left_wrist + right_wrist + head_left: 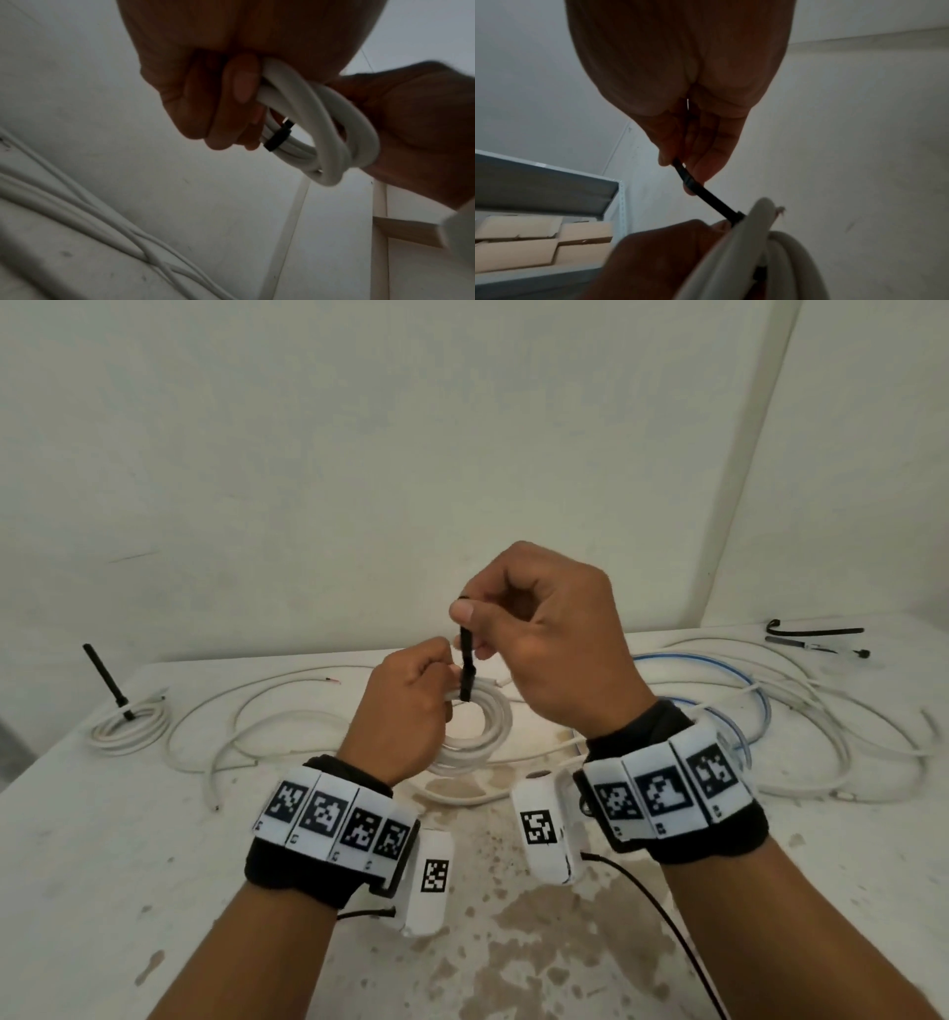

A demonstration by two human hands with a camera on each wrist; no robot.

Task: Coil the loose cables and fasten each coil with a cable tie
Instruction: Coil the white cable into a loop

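My left hand (pixel 411 706) grips a small coil of white cable (pixel 482 726) above the table's middle; the coil (pixel 331 130) shows in the left wrist view with a black cable tie (pixel 277 140) wrapped round its strands. My right hand (pixel 539 634) pinches the tie's black tail (pixel 466 660) between thumb and fingers, straight up from the coil. In the right wrist view the tail (pixel 706 194) runs taut from my fingertips (pixel 700 172) down to the coil (pixel 744 253). A finished white coil (pixel 128 721) with an upright black tie lies at the far left.
Loose white cables (pixel 267 726) sprawl over the stained white table (pixel 513 942); more white and a blue cable (pixel 729 680) lie at the right. Spare black ties (pixel 816 634) rest at the back right corner. Walls close behind. A shelf with cardboard boxes (pixel 526 243) stands nearby.
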